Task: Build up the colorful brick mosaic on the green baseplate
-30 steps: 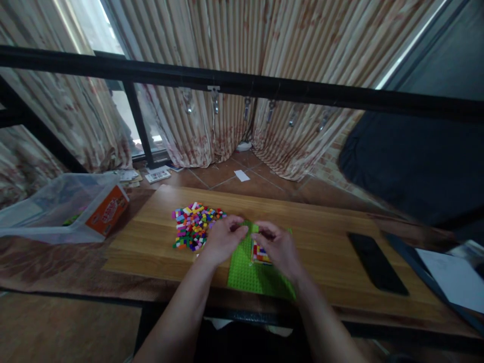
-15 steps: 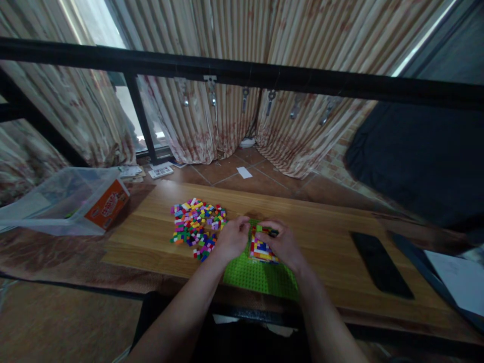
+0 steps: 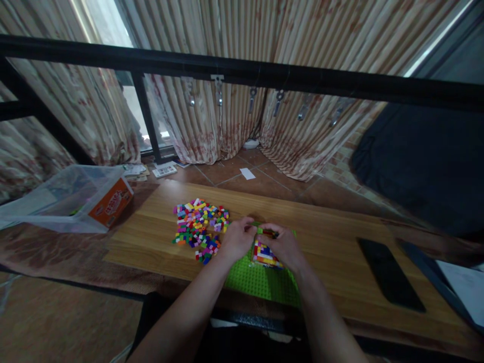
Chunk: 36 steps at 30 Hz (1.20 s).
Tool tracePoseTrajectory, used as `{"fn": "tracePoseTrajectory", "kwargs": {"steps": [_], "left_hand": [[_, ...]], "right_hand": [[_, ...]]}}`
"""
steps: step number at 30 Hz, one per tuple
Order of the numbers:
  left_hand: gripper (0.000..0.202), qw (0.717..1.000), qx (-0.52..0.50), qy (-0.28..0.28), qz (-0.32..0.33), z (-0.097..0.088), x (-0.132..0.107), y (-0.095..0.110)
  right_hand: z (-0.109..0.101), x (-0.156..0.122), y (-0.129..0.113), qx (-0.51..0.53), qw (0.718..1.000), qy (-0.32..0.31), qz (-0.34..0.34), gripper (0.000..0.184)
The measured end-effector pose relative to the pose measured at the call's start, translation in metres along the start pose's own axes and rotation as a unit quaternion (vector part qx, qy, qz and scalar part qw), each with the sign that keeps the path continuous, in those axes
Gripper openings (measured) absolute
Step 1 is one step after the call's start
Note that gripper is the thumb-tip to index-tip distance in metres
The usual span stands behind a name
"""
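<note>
A green studded baseplate (image 3: 260,280) lies at the near edge of a wooden board (image 3: 333,247). On it stands a small block of coloured bricks (image 3: 264,254). My left hand (image 3: 236,239) and my right hand (image 3: 283,244) meet over the far edge of that block, fingers curled and pinched together at its top. What the fingertips hold is too small to make out. A heap of loose coloured bricks (image 3: 198,227) lies just left of my left hand.
A clear plastic bin with an orange label (image 3: 71,204) sits at the left. A black phone (image 3: 389,277) lies on the board to the right, with a dark folder and white paper (image 3: 459,290) beyond it. A black rail (image 3: 242,70) and curtains stand behind.
Both hands have drawn closer together over the far side of the brick block, uncovering more of it. The view has shifted slightly.
</note>
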<state>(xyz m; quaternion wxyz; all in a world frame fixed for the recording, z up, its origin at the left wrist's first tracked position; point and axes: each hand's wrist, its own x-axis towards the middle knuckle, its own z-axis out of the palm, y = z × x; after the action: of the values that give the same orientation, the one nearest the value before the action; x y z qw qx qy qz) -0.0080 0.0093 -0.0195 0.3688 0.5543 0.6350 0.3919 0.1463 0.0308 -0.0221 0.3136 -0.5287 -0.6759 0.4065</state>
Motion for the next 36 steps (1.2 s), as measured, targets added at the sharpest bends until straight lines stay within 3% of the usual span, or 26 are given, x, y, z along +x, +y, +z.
{"fn": "tracePoseTrajectory", "kwargs": {"steps": [6, 17, 26, 30, 33, 36], "left_hand": [[0.029, 0.997, -0.064, 0.021, -0.023, 0.008, 0.006, -0.004], [0.029, 0.994, -0.066, 0.051, -0.074, 0.013, 0.009, 0.001], [0.03, 0.999, 0.008, 0.041, -0.012, 0.011, -0.007, 0.012], [0.028, 0.995, 0.067, 0.068, 0.012, -0.011, -0.005, 0.011], [0.025, 0.986, 0.145, 0.088, 0.004, -0.048, 0.0, 0.004], [0.028, 0.964, 0.244, 0.098, -0.033, -0.088, 0.002, -0.008]], "right_hand": [[-0.003, -0.001, -0.007, 0.005, 0.999, -0.027, -0.017, 0.029], [-0.001, 0.006, 0.008, 0.036, 0.998, -0.047, -0.008, 0.03], [-0.001, -0.001, 0.013, -0.015, 1.0, -0.011, -0.009, 0.037], [-0.004, -0.001, 0.014, -0.023, 0.999, -0.005, -0.028, 0.042], [-0.006, 0.0, 0.014, -0.021, 0.999, -0.003, -0.026, 0.043], [-0.01, 0.001, 0.015, -0.035, 0.998, 0.037, -0.026, 0.037]]}}
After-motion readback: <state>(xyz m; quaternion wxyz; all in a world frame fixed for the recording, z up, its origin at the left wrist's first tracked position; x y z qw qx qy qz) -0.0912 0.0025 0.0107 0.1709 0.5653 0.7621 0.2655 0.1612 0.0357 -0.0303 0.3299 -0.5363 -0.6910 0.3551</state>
